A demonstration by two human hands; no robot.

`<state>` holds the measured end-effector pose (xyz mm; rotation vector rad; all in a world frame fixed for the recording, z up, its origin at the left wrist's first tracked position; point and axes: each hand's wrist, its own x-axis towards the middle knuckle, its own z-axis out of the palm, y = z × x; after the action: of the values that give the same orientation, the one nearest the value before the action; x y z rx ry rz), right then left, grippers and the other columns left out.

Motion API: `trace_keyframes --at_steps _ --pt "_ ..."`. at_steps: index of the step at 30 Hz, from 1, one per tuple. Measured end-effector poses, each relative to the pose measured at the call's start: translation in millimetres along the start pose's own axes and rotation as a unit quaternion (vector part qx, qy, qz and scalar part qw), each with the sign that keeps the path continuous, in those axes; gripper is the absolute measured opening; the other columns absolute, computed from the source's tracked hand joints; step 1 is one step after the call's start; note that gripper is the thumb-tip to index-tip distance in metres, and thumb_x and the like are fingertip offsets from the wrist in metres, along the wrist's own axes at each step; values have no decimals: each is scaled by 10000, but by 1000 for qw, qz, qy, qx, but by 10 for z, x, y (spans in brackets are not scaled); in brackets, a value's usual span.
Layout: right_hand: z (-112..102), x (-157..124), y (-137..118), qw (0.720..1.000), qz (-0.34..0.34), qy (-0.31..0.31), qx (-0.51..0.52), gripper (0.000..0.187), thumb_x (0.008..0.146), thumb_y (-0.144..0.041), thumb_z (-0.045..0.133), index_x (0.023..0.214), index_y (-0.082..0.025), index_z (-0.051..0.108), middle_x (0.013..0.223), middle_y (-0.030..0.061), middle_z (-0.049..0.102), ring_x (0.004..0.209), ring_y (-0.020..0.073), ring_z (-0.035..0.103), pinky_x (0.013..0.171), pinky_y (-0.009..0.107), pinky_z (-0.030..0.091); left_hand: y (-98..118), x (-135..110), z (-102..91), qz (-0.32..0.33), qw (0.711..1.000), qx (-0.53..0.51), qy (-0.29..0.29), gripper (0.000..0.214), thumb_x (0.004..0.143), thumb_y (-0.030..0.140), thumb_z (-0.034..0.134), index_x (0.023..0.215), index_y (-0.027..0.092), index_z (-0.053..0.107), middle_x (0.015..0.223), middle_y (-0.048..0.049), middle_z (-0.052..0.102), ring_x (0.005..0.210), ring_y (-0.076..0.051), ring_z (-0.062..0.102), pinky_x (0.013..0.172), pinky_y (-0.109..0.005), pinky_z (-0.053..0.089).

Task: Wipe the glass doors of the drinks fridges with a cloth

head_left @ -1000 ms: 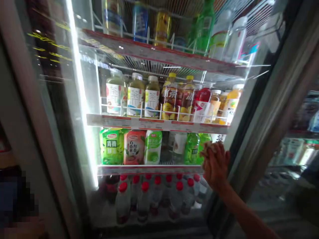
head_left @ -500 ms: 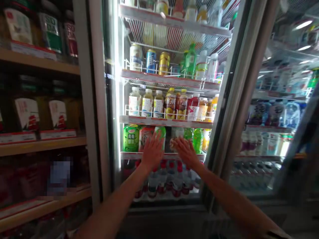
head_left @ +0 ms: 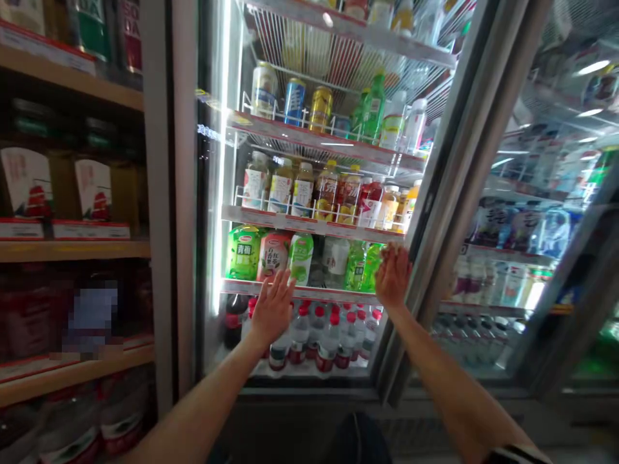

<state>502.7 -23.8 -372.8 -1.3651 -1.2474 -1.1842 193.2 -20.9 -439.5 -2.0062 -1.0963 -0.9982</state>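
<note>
My left hand is open, fingers stretched out, in front of the lower shelf edge of a lit drinks fridge. Just above its fingertips stand a green bottle, a pink-labelled bottle and a large green bottle. My right hand is raised near the fridge's right-hand frame, palm forward, fingers apart and a little bent, holding nothing. It partly covers a bright green bottle. Whether either hand touches glass or a bottle, I cannot tell.
Red-capped bottles stand at the fridge bottom; tea bottles and cans fill higher shelves. A metal door frame divides off another fridge at right. Wooden shelves with large bottles are at left.
My right hand has moved right, away from the middle bottles toward the door frame. My left hand has shifted left and lower, uncovering the pink and green bottles. The view has tilted down.
</note>
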Motion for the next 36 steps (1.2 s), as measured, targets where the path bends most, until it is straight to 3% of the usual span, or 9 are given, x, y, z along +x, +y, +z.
trace_keyframes --at_steps 3,10,15,18,23,26,29,31,36 --pt "5 203 95 999 14 30 3 539 920 -293 311 1427 -107 299 1461 197 334 1384 293 248 1072 540 282 89 -2 95 -31 999 -8 18 579 815 275 519 1363 124 409 1480 -135 290 1391 -279 214 1137 -471 164" --pt "-87 -878 272 993 -113 -17 -33 576 921 -247 380 1463 -160 206 1353 178 487 1359 279 314 1024 492 370 216 -11 248 -80 996 -34 35 663 810 321 561 1398 109 339 1486 -166 262 1412 -275 99 1142 -479 165" --pt "34 -142 329 998 -27 55 8 559 917 -251 372 1451 -146 245 1438 206 372 1374 301 280 1048 555 319 242 -15 272 -83 995 -26 49 668 839 265 511 1432 108 250 1488 -180 249 1412 -275 69 1134 -506 182" --pt "83 -170 142 997 -27 69 35 601 906 -223 385 1470 -161 186 1477 193 310 1401 305 211 1065 570 289 246 -20 272 -85 995 -30 40 696 833 259 517 1444 120 213 1499 -173 223 1411 -281 83 1133 -510 185" --pt "17 -861 -255 970 -227 -45 80 625 877 -164 433 1461 -184 213 1391 131 457 1419 248 174 1111 482 267 217 -33 222 -75 997 -25 23 672 827 244 523 1427 111 252 1498 -177 228 1412 -279 76 1138 -496 186" --pt "65 -517 -362 968 -237 -32 71 557 882 -181 420 1426 -200 302 1376 107 477 1411 226 204 1128 472 230 202 -36 193 -63 998 -15 22 637 827 231 515 1408 103 289 1487 -186 259 1412 -275 92 1133 -485 205" --pt "156 27 -494 985 -156 18 75 527 886 -223 411 1404 -154 350 1418 142 421 1412 267 186 1125 531 189 203 -37 185 -63 998 -13 25 626 829 225 505 1405 101 296 1482 -188 271 1413 -275 90 1130 -490 209" --pt "172 79 -629 984 -157 13 86 507 884 -214 402 1385 -142 385 1418 140 425 1416 272 167 1132 541 159 197 -40 175 -63 998 -16 21 623 826 219 502 1406 110 301 1490 -175 260 1414 -273 85 1131 -486 210" --pt "56 -546 -862 912 -383 -73 128 460 859 -124 417 1301 -221 501 1330 16 546 1406 188 212 1183 445 69 57 -66 77 -22 1000 -14 -12 609 809 199 499 1396 151 343 1503 -128 250 1411 -258 139 1132 -449 224"
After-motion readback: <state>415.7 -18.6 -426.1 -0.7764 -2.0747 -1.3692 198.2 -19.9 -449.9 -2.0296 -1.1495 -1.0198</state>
